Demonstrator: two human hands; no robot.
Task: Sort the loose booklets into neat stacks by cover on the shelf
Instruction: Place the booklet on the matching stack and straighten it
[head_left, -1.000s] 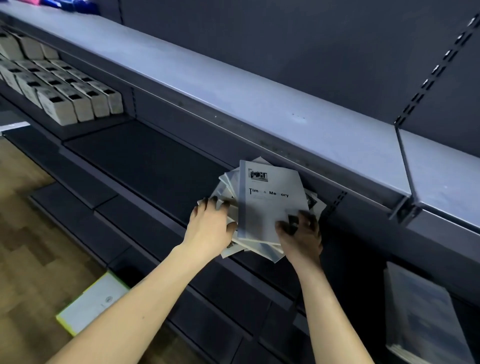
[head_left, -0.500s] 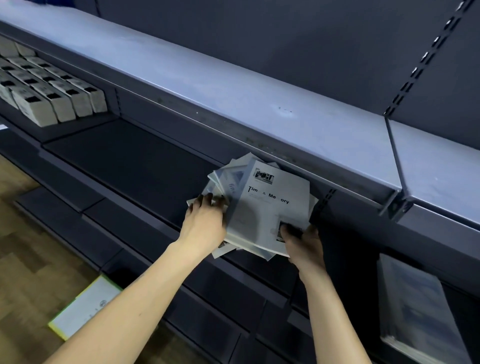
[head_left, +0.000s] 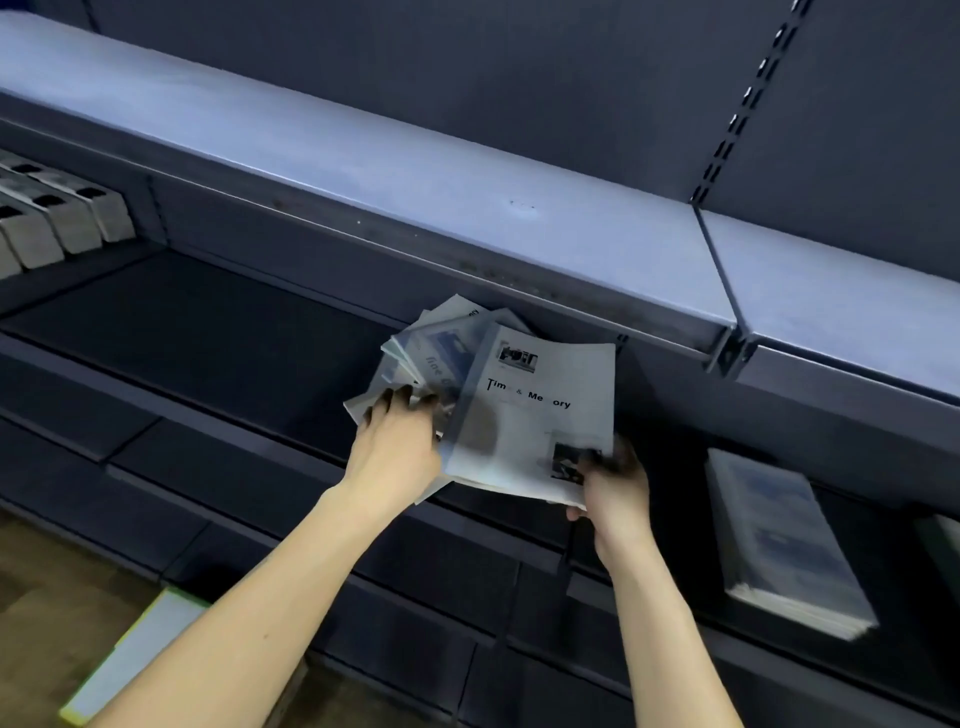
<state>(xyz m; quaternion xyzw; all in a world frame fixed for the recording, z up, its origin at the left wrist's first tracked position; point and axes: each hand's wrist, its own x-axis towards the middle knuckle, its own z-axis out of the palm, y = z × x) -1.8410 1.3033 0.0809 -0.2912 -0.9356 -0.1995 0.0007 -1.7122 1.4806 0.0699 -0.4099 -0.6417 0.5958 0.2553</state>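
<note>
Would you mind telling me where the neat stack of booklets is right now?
In the head view, the neat stack lies at lower right on the dark lower shelf, right of the right hand.

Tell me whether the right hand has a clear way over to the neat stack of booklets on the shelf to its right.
Probably yes. The right hand grips the top booklet, but nothing shows in the gap between it and the neat stack on the same dark shelf.
</note>
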